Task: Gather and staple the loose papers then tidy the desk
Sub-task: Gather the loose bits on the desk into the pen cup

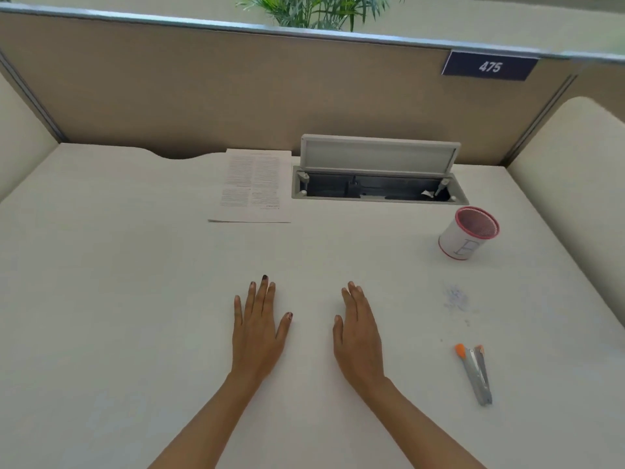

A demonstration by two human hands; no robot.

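Observation:
A neat stack of printed papers (253, 186) lies flat at the back of the white desk (135, 282), just left of the cable hatch. A silver stapler with orange ends (475, 374) lies on its side at the right, near the front. My left hand (258, 330) and my right hand (358, 333) both rest flat on the desk, palms down, fingers straight, holding nothing. The papers are far beyond both hands; the stapler lies to the right of my right hand.
A white mesh pen cup with a red rim (468, 233) stands at the right. An open cable hatch (375, 179) with a raised lid sits at the back centre. Tan partition (203, 96) walls the desk's far edge; a faint scribble mark (456, 297) is on the desk.

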